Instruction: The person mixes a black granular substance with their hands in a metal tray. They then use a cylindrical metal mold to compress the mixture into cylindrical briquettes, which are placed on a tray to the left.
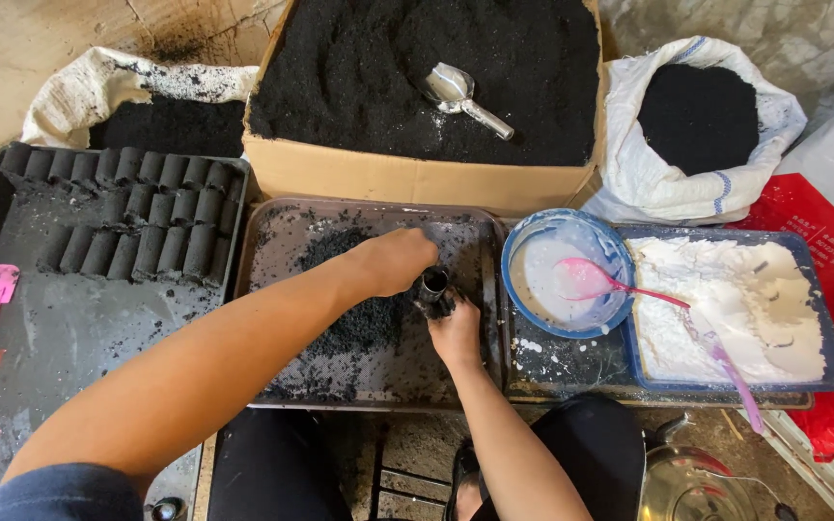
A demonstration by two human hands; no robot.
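1. The short dark tube (pixel 433 287) stood upright at the middle of the frame, on the brown tray (pixel 277 232), its open mouth facing up and its long axis vertical.
2. The right hand (pixel 456 333) gripped the tube from below, fingers closed around its lower part.
3. The left hand (pixel 396 260) hovered just left of the tube's mouth, fingers bunched together; whether they pinched any black powder (pixel 354 318) could not be told.
4. The left hand lay nearer the tube's opening.
5. A cardboard box (pixel 417 178) with a metal scoop (pixel 456 92) sat above; a blue bowl (pixel 523 241) lay to the right.
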